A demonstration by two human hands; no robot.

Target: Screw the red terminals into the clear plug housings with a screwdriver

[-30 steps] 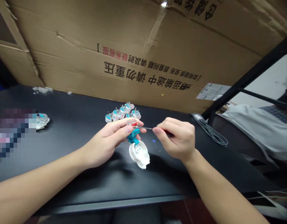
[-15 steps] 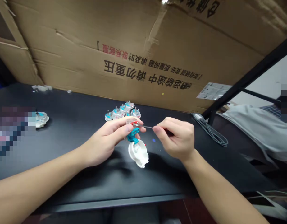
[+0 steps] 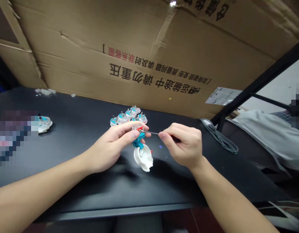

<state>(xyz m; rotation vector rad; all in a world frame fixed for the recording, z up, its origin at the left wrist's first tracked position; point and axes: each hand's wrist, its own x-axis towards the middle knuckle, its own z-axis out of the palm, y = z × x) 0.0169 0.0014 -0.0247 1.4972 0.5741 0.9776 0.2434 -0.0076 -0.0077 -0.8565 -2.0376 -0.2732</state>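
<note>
There's 1 camera on the person's head, facing forward and down, close behind the left hand (image 3: 110, 144) and right hand (image 3: 183, 145), with the black counter (image 3: 67, 129) and a cardboard sheet (image 3: 139, 42) beyond them.

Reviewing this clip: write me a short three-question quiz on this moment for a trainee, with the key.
1. Which hand holds the thin metal tool: A, the left hand, or B, the right hand?
2. True or false: the grey coiled cable lies on the black table, to the right of the right hand.
3. What colour is the plastic part just under the left hand?

Key: 1 B; 2 true; 3 teal.
</note>
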